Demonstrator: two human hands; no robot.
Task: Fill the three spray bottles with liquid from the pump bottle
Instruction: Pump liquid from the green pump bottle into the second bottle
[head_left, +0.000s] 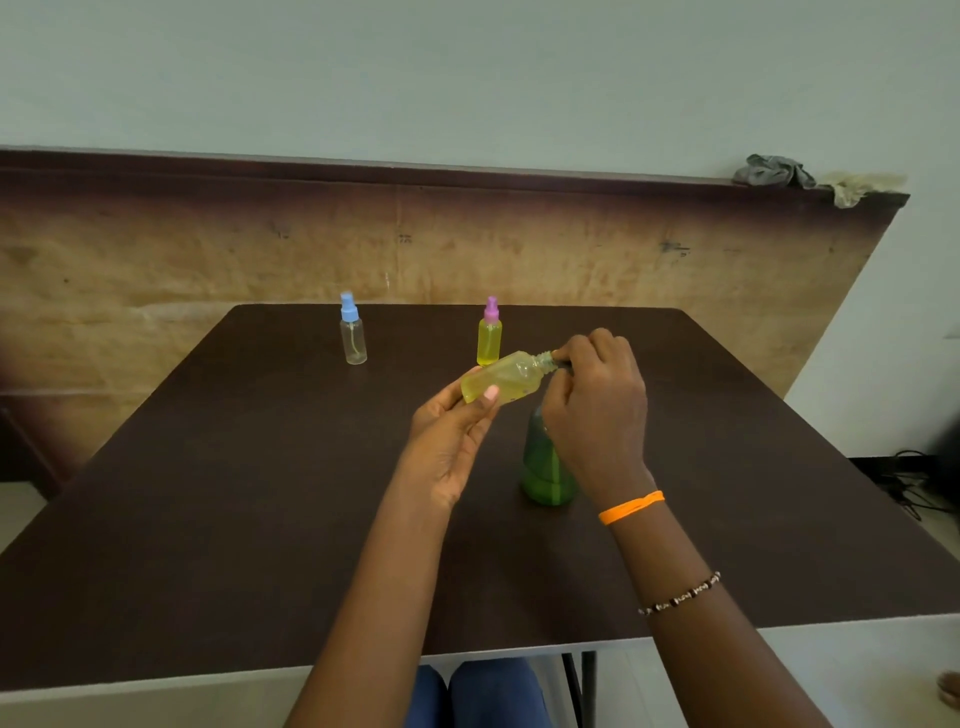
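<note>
My left hand (452, 431) holds an uncapped small bottle (506, 380) of yellow liquid, tilted with its threaded neck to the right. The neck meets the nozzle of the green pump bottle (548, 467), which stands on the dark table (260, 493). My right hand (597, 405) covers the pump head with curled fingers, hiding it. Behind stand a spray bottle with a pink cap (489, 332), full of yellow liquid, and a clear empty-looking spray bottle with a blue cap (352, 332).
A brown board leans on the wall behind the table, with crumpled cloths (810, 176) on its top right corner. Cables lie on the floor at the right (906, 483). My knees show under the table's front edge.
</note>
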